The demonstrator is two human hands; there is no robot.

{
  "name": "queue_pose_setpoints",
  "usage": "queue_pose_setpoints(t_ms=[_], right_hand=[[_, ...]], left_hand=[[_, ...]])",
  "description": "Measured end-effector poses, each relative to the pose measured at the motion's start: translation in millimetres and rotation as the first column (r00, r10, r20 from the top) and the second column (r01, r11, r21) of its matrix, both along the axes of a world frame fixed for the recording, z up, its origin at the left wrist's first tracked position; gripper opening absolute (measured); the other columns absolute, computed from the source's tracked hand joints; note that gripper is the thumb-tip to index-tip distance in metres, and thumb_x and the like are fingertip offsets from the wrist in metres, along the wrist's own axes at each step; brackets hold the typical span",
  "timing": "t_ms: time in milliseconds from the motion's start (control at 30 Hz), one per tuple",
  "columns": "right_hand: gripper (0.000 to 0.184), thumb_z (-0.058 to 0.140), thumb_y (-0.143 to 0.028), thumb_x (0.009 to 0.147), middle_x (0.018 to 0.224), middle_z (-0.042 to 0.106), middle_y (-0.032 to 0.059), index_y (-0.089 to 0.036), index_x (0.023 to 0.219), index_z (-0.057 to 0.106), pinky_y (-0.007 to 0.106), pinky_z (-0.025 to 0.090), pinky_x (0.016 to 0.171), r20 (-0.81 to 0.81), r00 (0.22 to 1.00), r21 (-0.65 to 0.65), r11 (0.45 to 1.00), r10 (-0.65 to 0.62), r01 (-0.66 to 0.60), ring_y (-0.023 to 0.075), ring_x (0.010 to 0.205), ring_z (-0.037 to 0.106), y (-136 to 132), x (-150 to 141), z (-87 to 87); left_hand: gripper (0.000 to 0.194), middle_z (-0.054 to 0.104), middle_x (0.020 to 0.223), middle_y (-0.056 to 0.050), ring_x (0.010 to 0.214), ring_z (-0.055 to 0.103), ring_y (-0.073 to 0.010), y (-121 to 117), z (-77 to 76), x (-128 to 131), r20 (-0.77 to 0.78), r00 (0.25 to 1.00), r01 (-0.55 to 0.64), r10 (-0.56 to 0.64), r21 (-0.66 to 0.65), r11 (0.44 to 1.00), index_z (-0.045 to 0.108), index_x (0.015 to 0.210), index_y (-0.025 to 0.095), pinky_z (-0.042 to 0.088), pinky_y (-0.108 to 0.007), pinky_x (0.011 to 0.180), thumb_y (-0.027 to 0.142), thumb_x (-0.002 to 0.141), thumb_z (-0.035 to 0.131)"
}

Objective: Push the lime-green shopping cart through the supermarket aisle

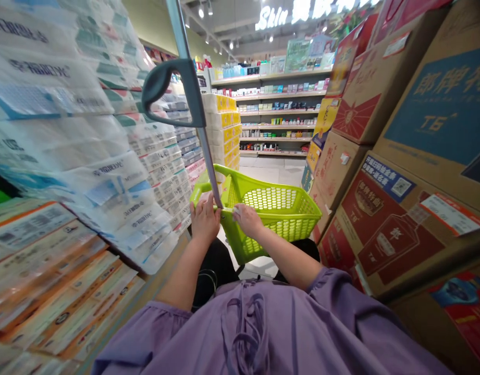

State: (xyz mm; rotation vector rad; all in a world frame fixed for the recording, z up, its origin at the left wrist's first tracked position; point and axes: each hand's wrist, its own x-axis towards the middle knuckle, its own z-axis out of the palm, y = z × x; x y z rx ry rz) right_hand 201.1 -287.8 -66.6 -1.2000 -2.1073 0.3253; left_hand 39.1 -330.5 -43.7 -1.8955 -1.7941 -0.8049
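A bright green shopping basket (286, 216) with perforated sides stands on the floor in front of my knees. From its near end rises a metal pull rod (208, 156), tilted left and topped by a grey loop handle (196, 96). My left hand (206, 220) is closed on the basket's rim, just left of the rod's foot. To the right of the rod, my right hand (248, 221) is closed at the same rim, with a small crumpled white tissue (235, 212) at its fingertips. The basket's inside is partly hidden by its walls.
Wrapped paper packs (118, 172) are piled high at the left. Cardboard cartons (396, 208) form a wall close on the right. Yellow-and-white packs (224, 130) and product shelves (279, 99) stand beyond the tiled floor (274, 171).
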Motion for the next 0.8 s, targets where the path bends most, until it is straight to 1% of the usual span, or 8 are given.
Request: queue_pose_setpoints(t_ms=[133, 233, 367, 433, 567, 667, 733, 800], right_hand=[[0.027, 0.04, -0.029, 0.098, 0.096, 0.069, 0.0077, -0.015, 0.116, 0.055, 0.033, 0.043, 0.09, -0.094, 0.995, -0.047, 0.998, -0.04, 0.035, 0.0193, 0.096, 0.062, 2, 0, 8.0], [0.034, 0.041, -0.027, 0.097, 0.126, 0.06, 0.012, -0.017, 0.129, 0.049, 0.035, 0.04, 0.099, -0.132, 0.991, 0.039, 0.999, 0.005, 0.0, 0.0202, 0.117, 0.053, 0, -20, 14.9], [0.047, 0.049, -0.025, 0.093, 0.148, 0.041, 0.0092, -0.025, 0.139, 0.041, 0.051, 0.024, 0.111, 0.025, 0.997, 0.055, 0.995, 0.079, -0.08, 0.0245, 0.134, 0.038, -3, -18, 6.0], [0.049, 0.05, -0.021, 0.092, 0.147, 0.042, 0.0086, -0.026, 0.139, 0.041, 0.051, 0.024, 0.111, 0.07, 0.994, 0.028, 0.996, 0.086, -0.088, 0.024, 0.133, 0.04, 0, 0, -1.1], [0.045, 0.049, -0.016, 0.089, 0.125, 0.062, 0.0087, -0.023, 0.134, 0.049, 0.038, 0.042, 0.099, -0.003, 0.999, -0.064, 0.997, 0.051, -0.051, 0.0211, 0.112, 0.058, 11, 27, 5.1], [0.042, 0.042, -0.024, 0.095, 0.117, 0.065, 0.0067, -0.025, 0.138, 0.045, 0.033, 0.047, 0.091, -0.153, 0.988, -0.048, 0.999, -0.004, -0.003, 0.0188, 0.102, 0.062, 14, 13, 23.5], [0.043, 0.039, -0.028, 0.097, 0.127, 0.06, 0.0083, -0.024, 0.14, 0.042, 0.033, 0.044, 0.097, -0.174, 0.985, -0.002, 1.0, 0.003, -0.003, 0.0192, 0.111, 0.058, 12, -4, 29.3], [0.044, 0.044, -0.026, 0.096, 0.135, 0.054, 0.0103, -0.02, 0.139, 0.043, 0.037, 0.039, 0.103, -0.12, 0.99, 0.057, 0.996, 0.069, -0.062, 0.0217, 0.122, 0.051, 8, -17, 25.5]], left_hand=[[0.053, 0.062, 0.127, -0.014, 0.128, 0.045, -0.0318, 5, -2.1, 4, 0.034, 0.999, -0.02, 0.019, 0.031, 0.999, 0.038, 0.143, 0.012, 0.016, -0.057, 0.114, 0.031, 0.093, 0.038], [0.053, 0.062, 0.127, -0.015, 0.126, 0.047, -0.0317, 7, -4.3, 9, 0.032, 0.999, -0.032, 0.031, 0.032, 0.999, 0.038, 0.143, 0.012, 0.016, -0.058, 0.114, 0.028, 0.093, 0.036], [0.051, 0.063, 0.126, -0.015, 0.126, 0.047, -0.0308, 2, -0.7, 11, -0.02, 0.999, -0.025, 0.025, 0.0, 1.0, 0.042, 0.141, 0.011, 0.017, -0.056, 0.114, 0.025, 0.092, 0.035], [0.045, 0.062, 0.127, -0.014, 0.127, 0.046, -0.0301, -1, 2.9, 11, -0.056, 0.998, -0.025, 0.024, -0.004, 1.0, 0.05, 0.134, 0.015, 0.018, -0.054, 0.115, 0.026, 0.092, 0.036], [0.036, 0.056, 0.135, -0.012, 0.13, 0.043, -0.031, -1, 7.0, 11, -0.084, 0.996, -0.04, 0.043, 0.038, 0.998, 0.062, 0.117, 0.019, 0.022, -0.052, 0.114, 0.031, 0.092, 0.038], [0.036, 0.064, 0.12, -0.013, 0.127, 0.045, -0.0326, 2, 7.5, 13, -0.055, 0.997, -0.055, 0.056, 0.026, 0.998, 0.064, 0.111, 0.018, 0.02, -0.055, 0.113, 0.03, 0.093, 0.035], [0.036, 0.067, 0.113, -0.013, 0.126, 0.046, -0.0324, 3, 8.3, 14, -0.047, 0.998, -0.053, 0.053, 0.004, 0.999, 0.065, 0.109, 0.017, 0.018, -0.054, 0.113, 0.027, 0.093, 0.034], [0.035, 0.067, 0.111, -0.013, 0.124, 0.047, -0.0316, 3, 10.2, 14, -0.055, 0.998, -0.044, 0.043, -0.013, 0.999, 0.066, 0.107, 0.017, 0.018, -0.052, 0.114, 0.026, 0.092, 0.036]])
